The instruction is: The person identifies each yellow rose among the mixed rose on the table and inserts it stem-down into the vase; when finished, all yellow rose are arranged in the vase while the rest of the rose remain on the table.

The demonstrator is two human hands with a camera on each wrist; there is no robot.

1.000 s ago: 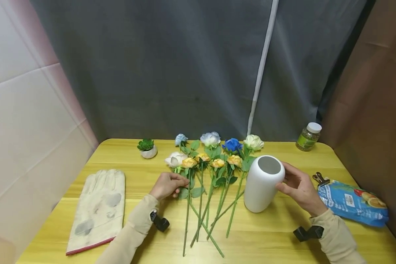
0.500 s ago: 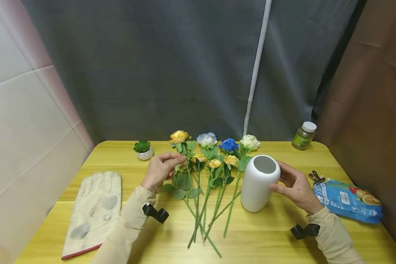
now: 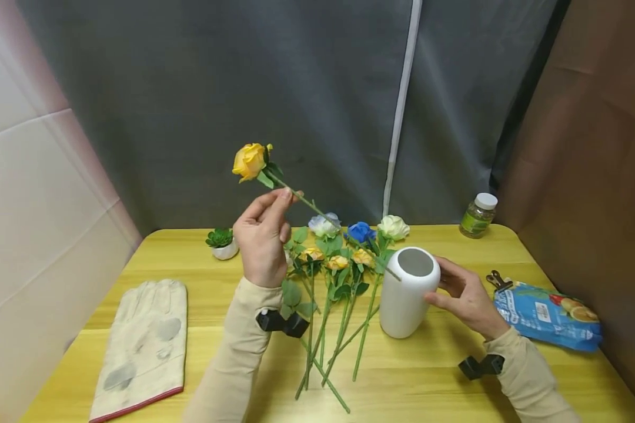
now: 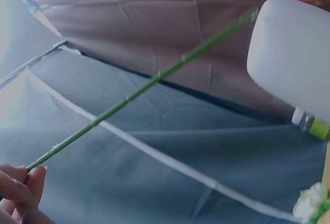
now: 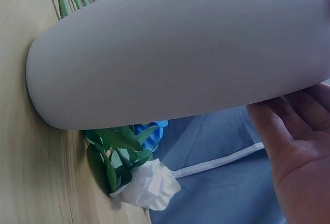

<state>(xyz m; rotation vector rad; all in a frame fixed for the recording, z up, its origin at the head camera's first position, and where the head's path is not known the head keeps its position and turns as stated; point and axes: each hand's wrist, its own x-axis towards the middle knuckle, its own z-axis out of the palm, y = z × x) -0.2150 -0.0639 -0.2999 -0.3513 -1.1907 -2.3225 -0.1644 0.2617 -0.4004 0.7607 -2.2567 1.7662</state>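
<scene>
My left hand (image 3: 263, 244) pinches a yellow rose (image 3: 250, 161) by its green stem (image 4: 129, 97), up in the air over the table. The bloom points up and left. The stem slants down to the right, and its lower end crosses in front of the white vase (image 3: 408, 302) just below the rim. Whether it touches the vase I cannot tell. With thumb and fingers around its upper side, my right hand (image 3: 468, 299) holds the vase on the table. Several more flowers lie left of it, among them a blue rose (image 3: 361, 232) and a white rose (image 5: 149, 185).
A pair of stained work gloves (image 3: 143, 346) lies at the left. A small potted succulent (image 3: 223, 244) stands at the back left, a lidded jar (image 3: 478, 216) at the back right. Beyond my right hand lies a blue bag (image 3: 550, 314) with a black clip (image 3: 499, 281).
My left hand has lifted the yellow rose off the pile. Its bloom has swung up and left, its stem end toward the vase. The right hand stays on the vase.
</scene>
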